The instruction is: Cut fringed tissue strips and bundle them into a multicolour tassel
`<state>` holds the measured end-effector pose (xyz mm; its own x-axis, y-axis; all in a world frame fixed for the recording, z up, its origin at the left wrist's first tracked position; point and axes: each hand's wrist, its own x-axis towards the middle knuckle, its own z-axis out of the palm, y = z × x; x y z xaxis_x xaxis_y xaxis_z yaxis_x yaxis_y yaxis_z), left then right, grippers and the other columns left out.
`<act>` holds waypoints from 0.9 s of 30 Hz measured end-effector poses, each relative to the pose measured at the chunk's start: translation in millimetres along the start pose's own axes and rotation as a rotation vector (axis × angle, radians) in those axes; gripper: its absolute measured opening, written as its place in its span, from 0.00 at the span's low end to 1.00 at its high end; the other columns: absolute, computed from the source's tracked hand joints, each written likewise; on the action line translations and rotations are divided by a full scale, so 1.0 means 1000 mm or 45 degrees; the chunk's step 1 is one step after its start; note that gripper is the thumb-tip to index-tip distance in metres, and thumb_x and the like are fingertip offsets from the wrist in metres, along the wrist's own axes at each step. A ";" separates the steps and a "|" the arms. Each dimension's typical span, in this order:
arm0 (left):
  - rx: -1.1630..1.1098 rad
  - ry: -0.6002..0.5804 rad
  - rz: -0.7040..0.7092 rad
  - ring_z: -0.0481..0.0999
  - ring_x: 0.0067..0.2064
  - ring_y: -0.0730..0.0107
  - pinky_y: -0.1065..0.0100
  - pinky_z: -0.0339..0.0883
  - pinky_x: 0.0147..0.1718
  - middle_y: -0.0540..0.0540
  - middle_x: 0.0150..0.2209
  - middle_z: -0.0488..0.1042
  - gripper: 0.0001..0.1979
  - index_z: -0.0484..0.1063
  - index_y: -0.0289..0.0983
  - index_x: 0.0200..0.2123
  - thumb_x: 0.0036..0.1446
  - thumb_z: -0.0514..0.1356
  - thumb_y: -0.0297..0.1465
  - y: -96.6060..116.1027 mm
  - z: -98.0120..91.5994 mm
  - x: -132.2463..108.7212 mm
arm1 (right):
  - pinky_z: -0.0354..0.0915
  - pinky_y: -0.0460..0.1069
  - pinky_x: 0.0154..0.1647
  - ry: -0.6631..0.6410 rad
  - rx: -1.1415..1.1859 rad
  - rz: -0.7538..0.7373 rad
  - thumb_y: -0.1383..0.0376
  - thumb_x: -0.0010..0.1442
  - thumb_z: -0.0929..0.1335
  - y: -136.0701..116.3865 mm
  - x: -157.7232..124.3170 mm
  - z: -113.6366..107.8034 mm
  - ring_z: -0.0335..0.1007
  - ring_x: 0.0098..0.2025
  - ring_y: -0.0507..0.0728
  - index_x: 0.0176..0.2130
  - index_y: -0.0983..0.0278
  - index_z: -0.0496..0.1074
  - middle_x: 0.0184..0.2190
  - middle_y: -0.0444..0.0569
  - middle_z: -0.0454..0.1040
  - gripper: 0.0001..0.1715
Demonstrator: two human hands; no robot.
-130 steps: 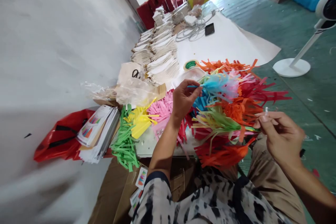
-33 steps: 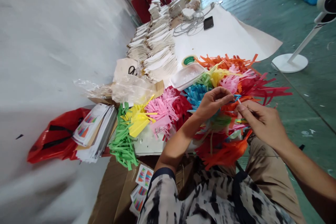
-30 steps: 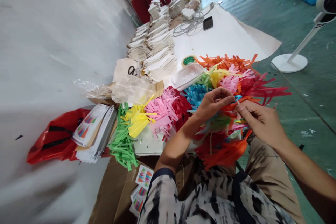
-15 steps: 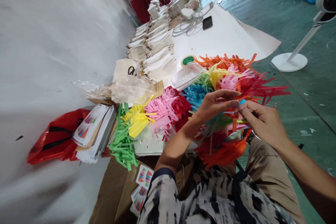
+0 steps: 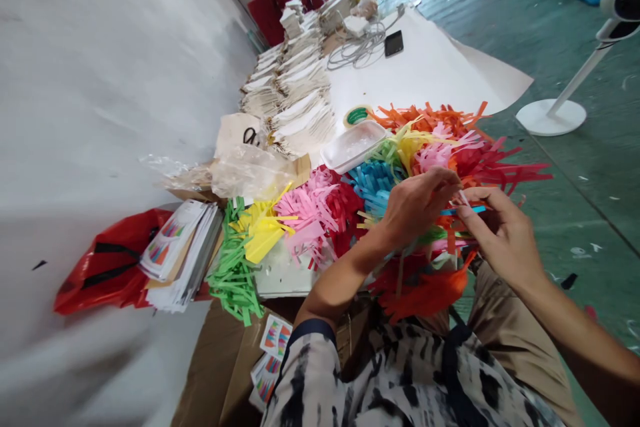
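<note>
Now, in the head view: pinch the thin blue strip [image 5: 463, 211] firmly — your right hand [image 5: 503, 237] is nearly closed on it at the fingertips — above the multicoloured paper fringe [image 5: 435, 157], just beside the white plastic tray [image 5: 354, 145]. Your left hand [image 5: 417, 207] curls against the fringe; its grip is hidden.

- A loose black-and-white tie-dye top [image 5: 400, 380] sits well below the left hand [image 5: 417, 207].
- Its short sleeve ends in a dark navy cuff [image 5: 307, 327], behind the left hand.
- Tan cloth trousers [image 5: 500, 327] show below the right hand [image 5: 503, 237].
</note>
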<state>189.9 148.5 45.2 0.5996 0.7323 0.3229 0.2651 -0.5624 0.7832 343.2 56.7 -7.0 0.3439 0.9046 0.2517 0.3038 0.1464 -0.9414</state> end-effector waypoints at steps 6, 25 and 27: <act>0.256 -0.090 0.037 0.82 0.38 0.61 0.62 0.73 0.40 0.45 0.40 0.83 0.10 0.75 0.41 0.46 0.71 0.59 0.40 0.007 0.010 -0.003 | 0.70 0.49 0.40 0.226 0.048 -0.032 0.56 0.63 0.74 0.005 -0.008 0.003 0.75 0.40 0.53 0.44 0.57 0.79 0.42 0.45 0.80 0.11; 1.070 -0.608 0.733 0.70 0.59 0.49 0.50 0.63 0.54 0.37 0.50 0.79 0.17 0.81 0.32 0.39 0.73 0.52 0.28 -0.022 0.040 0.127 | 0.69 0.49 0.39 0.132 0.050 -0.039 0.59 0.63 0.73 0.024 -0.017 0.002 0.76 0.35 0.53 0.37 0.57 0.80 0.34 0.41 0.81 0.05; 0.880 -0.508 0.621 0.72 0.56 0.54 0.51 0.64 0.55 0.42 0.51 0.79 0.11 0.83 0.36 0.40 0.69 0.59 0.29 -0.028 0.025 0.134 | 0.70 0.50 0.40 0.136 0.060 -0.049 0.60 0.62 0.74 0.023 -0.017 0.001 0.76 0.36 0.54 0.37 0.57 0.81 0.34 0.42 0.81 0.05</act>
<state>282.0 252.8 53.4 0.9438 0.2410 0.2260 0.2291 -0.9703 0.0777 343.6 45.4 -33.5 0.4264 0.8504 0.3081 0.2777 0.2011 -0.9394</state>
